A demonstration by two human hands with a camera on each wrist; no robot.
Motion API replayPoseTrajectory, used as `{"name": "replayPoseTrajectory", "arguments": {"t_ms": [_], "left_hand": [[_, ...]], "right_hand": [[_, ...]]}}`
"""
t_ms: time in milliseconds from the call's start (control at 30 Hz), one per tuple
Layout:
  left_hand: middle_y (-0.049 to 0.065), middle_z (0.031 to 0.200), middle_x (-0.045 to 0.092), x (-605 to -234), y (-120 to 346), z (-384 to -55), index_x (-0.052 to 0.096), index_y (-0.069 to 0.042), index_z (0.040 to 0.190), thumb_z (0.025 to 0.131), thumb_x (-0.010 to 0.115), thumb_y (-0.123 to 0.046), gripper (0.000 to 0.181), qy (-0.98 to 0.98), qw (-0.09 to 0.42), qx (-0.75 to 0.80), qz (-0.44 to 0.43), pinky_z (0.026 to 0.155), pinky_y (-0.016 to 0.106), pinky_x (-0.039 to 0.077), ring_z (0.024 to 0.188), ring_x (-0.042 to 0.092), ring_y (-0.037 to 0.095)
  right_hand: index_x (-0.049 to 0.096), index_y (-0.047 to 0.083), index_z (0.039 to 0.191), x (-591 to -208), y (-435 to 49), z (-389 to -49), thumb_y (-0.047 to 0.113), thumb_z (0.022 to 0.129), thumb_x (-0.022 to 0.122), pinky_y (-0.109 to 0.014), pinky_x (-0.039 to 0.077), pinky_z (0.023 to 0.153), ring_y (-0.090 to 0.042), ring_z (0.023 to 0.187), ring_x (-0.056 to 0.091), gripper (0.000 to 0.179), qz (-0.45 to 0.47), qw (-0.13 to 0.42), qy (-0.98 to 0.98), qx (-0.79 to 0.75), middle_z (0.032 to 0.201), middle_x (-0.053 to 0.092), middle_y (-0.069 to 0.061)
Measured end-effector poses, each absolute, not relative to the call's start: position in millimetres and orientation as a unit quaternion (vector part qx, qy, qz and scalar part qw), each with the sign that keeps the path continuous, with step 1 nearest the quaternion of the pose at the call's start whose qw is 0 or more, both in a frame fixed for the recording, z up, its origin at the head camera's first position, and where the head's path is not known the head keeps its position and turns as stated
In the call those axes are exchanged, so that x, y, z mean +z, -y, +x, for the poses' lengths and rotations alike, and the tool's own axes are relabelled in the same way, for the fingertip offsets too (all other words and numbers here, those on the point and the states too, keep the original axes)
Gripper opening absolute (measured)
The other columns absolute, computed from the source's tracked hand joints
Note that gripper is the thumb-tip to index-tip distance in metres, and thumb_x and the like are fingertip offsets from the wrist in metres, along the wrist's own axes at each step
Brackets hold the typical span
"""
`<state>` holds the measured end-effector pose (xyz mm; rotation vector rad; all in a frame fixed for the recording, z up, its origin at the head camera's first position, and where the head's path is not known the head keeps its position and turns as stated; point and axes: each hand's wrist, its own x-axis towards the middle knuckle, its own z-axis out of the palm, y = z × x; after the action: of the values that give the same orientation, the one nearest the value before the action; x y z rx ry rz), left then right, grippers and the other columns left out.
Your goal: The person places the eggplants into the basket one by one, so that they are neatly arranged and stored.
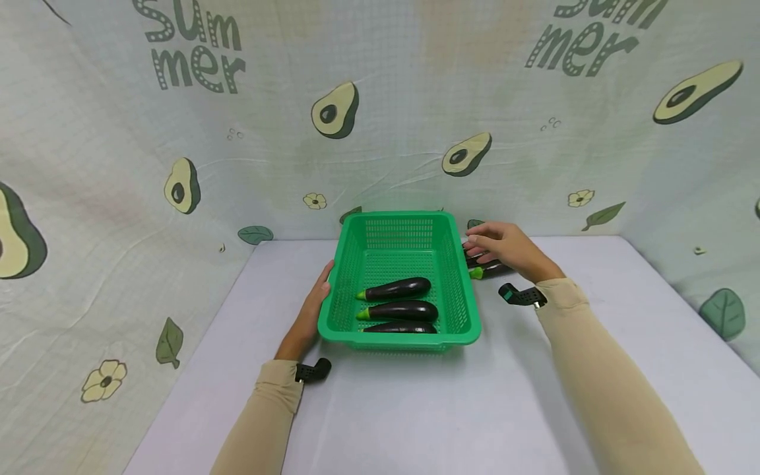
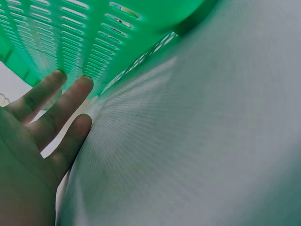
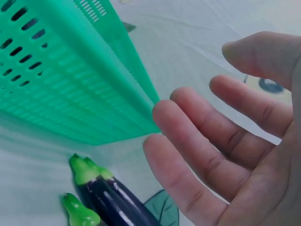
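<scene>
A green plastic basket (image 1: pixel 469 290) stands on the table, with three dark purple eggplants (image 1: pixel 405 311) lying crosswise near its front. My left hand (image 1: pixel 311 309) rests against the basket's left side; in the left wrist view its extended fingers (image 2: pixel 66 110) reach the slotted wall. Beyond the basket's right wall, my right hand (image 1: pixel 509 251) hovers over more eggplants (image 1: pixel 491 270), partly covering them. The right wrist view shows that hand with spread, slightly bent fingers and nothing in its grasp. Below it lie eggplants (image 3: pixel 120 202) with green caps, beside the basket wall (image 3: pixel 94 103).
A white cloth covers the table (image 1: pixel 380 415). Behind and at both sides hangs a pale curtain (image 1: pixel 392 79) printed with avocados, leaves and flowers. Black straps (image 1: pixel 522 295) are worn on both wrists.
</scene>
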<state>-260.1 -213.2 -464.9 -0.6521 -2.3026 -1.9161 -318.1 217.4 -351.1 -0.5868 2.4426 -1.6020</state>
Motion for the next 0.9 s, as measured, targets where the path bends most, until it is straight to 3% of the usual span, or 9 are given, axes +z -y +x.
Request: {"name": "replayPoseTrajectory", "arguments": {"t_ms": [367,733,900], "left_hand": [[-0.002,0.167,0.012,-465,213,-260,0.014,-0.026,0.163,0.110,0.023,-0.037,0.054,0.749,0.032,-0.628,-0.207,0.118,0.052,0.005,0.151,0.007,0.018],[-0.001,0.167,0.011,-463,215,-261,0.014,-0.024,0.163,0.110,0.022,-0.035,0.055,0.754,0.036,-0.623,-0.206,0.118,0.053,0.005,0.151,0.006,0.020],[-0.003,0.167,0.012,-466,215,-261,0.014,-0.026,0.163,0.110,0.023,-0.039,0.055,0.749,0.030,-0.629,-0.203,0.118,0.053,0.006,0.151,0.007,0.018]], "right_hand": [[0.055,0.002,0.136,-370,-237,-309,0.038,0.103,0.058,-0.039,0.054,0.088,-0.033,0.112,0.064,0.050,-0.151,0.030,-0.828,-0.539,0.126,0.063,-0.022],[0.055,0.002,0.136,-386,-253,-298,0.035,0.102,0.060,-0.042,0.054,0.090,-0.033,0.115,0.062,0.048,-0.120,-0.003,-0.817,-0.564,0.130,0.060,-0.021],[0.053,-0.001,0.138,-394,-258,-295,0.034,0.102,0.061,-0.037,0.055,0.088,-0.023,0.109,0.065,0.051,-0.121,-0.006,-0.816,-0.565,0.131,0.060,-0.022]]}}
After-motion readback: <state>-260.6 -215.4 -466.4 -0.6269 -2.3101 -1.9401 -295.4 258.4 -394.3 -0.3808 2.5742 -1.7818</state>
